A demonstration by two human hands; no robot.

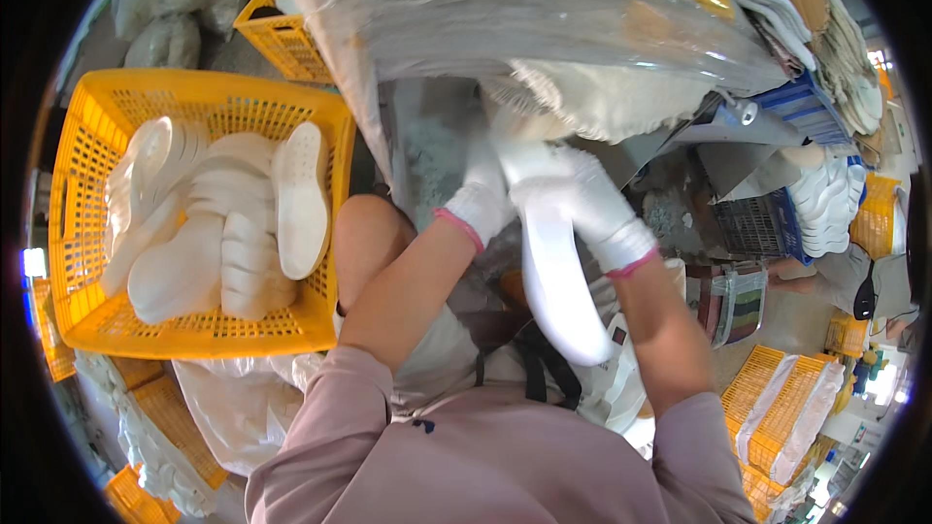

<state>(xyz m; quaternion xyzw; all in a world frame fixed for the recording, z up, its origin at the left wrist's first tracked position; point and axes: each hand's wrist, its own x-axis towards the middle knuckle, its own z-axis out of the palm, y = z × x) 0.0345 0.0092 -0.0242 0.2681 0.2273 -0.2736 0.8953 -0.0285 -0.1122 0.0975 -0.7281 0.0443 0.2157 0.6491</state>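
A long white shoe sole [560, 283] slants from my gloved hands down toward my lap. My right hand [589, 196], in a white glove with a pink cuff, is closed around the sole's upper part. My left hand [482, 196], gloved the same way, grips at the left of the sole's far end; motion blurs its fingers. Just beyond the hands hangs a frayed cream cloth [621, 102], under a sheet of cloudy plastic [524, 15]. The sole's far tip is blurred and partly covered by the gloves.
To my left, a yellow basket [199, 342] holds several white soles. More white soles [621, 388] lie beside my right thigh. Farther right are a blue crate [791, 223] with stacked soles and yellow crates [767, 388]. Another person [859, 281] is at the far right.
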